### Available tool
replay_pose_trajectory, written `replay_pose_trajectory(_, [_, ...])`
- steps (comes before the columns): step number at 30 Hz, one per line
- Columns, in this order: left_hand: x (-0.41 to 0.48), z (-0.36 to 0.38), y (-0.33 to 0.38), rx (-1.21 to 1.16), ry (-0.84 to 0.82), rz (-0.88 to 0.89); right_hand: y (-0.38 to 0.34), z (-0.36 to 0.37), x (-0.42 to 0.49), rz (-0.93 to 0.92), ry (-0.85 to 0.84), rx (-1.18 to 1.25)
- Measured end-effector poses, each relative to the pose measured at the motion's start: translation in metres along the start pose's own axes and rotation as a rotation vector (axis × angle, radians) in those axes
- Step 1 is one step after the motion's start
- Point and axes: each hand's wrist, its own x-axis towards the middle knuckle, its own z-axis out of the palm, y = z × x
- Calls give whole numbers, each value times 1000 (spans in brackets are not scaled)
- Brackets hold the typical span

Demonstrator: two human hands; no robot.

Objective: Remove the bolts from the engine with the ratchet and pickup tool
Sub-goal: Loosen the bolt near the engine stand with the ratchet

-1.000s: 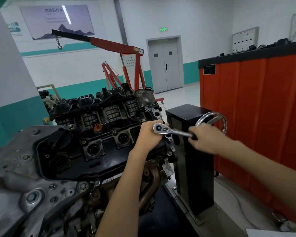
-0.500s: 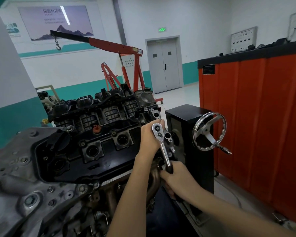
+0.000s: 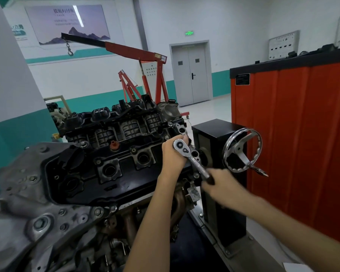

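The black engine (image 3: 114, 165) sits on a stand and fills the left and middle of the view, its valve cover facing me. A chrome ratchet (image 3: 190, 156) sits at the cover's far right end, head up and handle slanting down to the right. My left hand (image 3: 174, 154) curls around the ratchet head from behind and steadies it. My right hand (image 3: 222, 185), blurred by motion, grips the black end of the handle. The bolt under the head is hidden. No pickup tool is in view.
A black stand column (image 3: 218, 138) with a chrome handwheel (image 3: 241, 150) stands just right of the ratchet. An orange cabinet (image 3: 294, 134) walls off the right side. A red engine hoist (image 3: 141, 75) stands behind the engine, with grey double doors (image 3: 190, 73) beyond.
My right hand swung the ratchet handle from pointing right down toward me, and it has now come partway back up to the right. My left hand stayed on the ratchet head.
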Motion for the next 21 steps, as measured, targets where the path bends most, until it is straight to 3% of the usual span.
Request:
replay_pose_trajectory(3, [-4,8,1,-26,20,21,-16,49,-17,62,-15,410])
replay_pose_trajectory(5, [-4,6,1,-14,27,26,-23,62,-16,61,-18,488])
replay_pose_trajectory(8, [0,-7,-2,20,-60,33,-10,37,-5,23,-1,205])
replay_pose_trajectory(12, [3,-18,0,178,-221,74,13,-40,25,-65,-141,-319])
replay_pose_trajectory(15, [3,-17,1,230,-241,112,7,-85,51,-247,-10,-805])
replay_pose_trajectory(18, [0,-12,-2,120,-85,37,-2,-76,48,-254,74,-771])
replay_pose_trajectory(21, [-2,-6,-4,57,3,4,4,-28,15,-92,20,-364])
